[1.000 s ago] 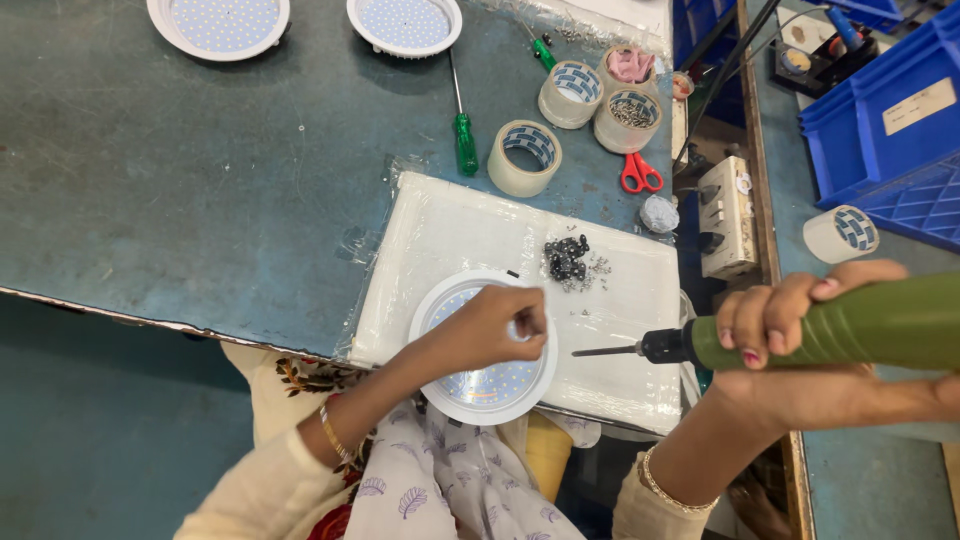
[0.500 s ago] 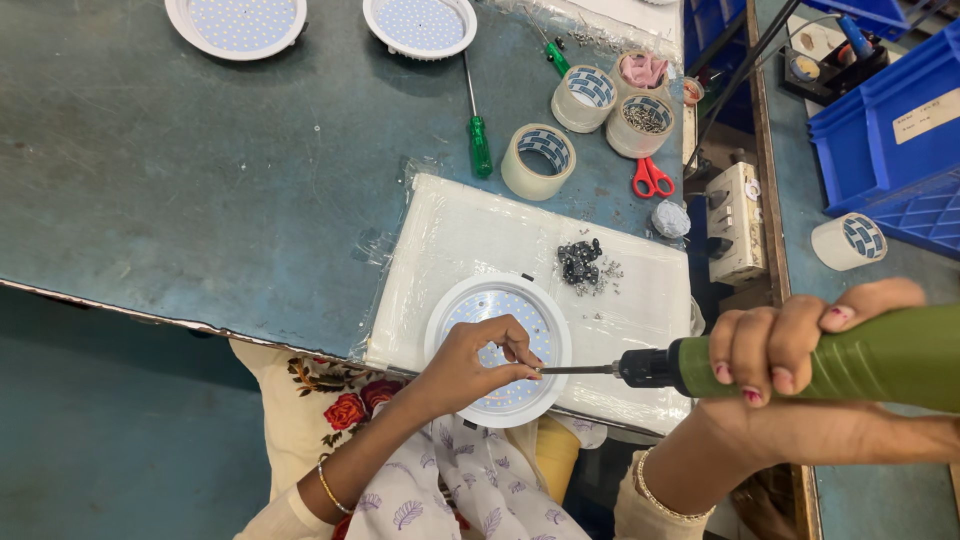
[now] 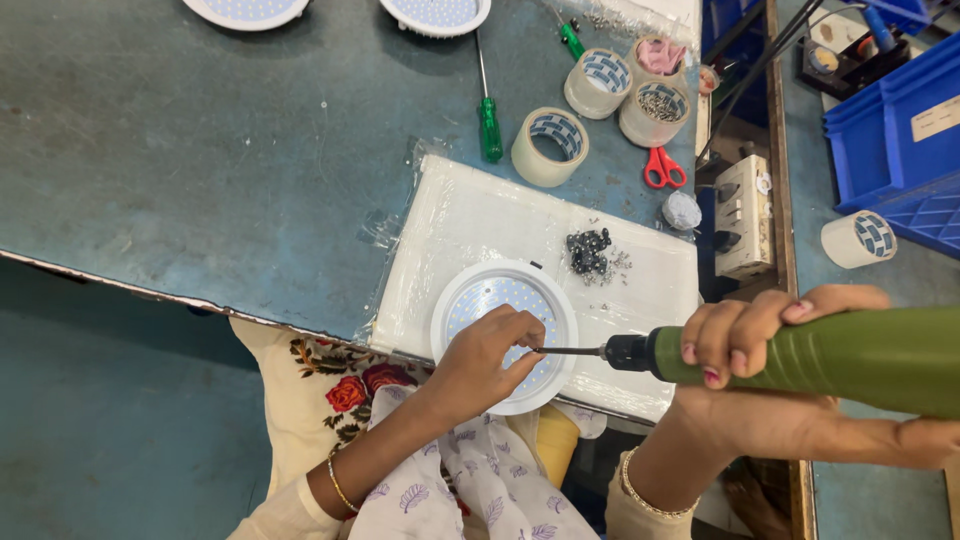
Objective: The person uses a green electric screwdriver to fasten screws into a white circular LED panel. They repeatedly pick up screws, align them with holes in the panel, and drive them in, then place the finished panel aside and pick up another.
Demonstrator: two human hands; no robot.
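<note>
A round white LED light panel (image 3: 478,300) lies on a white plastic-wrapped board (image 3: 480,225) at the table's near edge. My left hand (image 3: 480,358) rests on the panel, fingertips pinched at the tip of the driver bit. My right hand (image 3: 745,335) grips a green electric screwdriver (image 3: 850,358), held nearly level, its bit pointing left onto the panel. A small pile of dark screws (image 3: 590,252) lies on the board just beyond the panel.
Behind the board lie a green-handled screwdriver (image 3: 490,125), tape rolls (image 3: 550,145), red scissors (image 3: 662,168) and a white power strip (image 3: 742,215). Two more round panels (image 3: 435,12) sit at the far edge. Blue bins (image 3: 890,130) stand at right.
The screwdriver has swung left and its bit now meets my left fingertips on the panel. My left hand shifted from the panel's upper part toward its right side.
</note>
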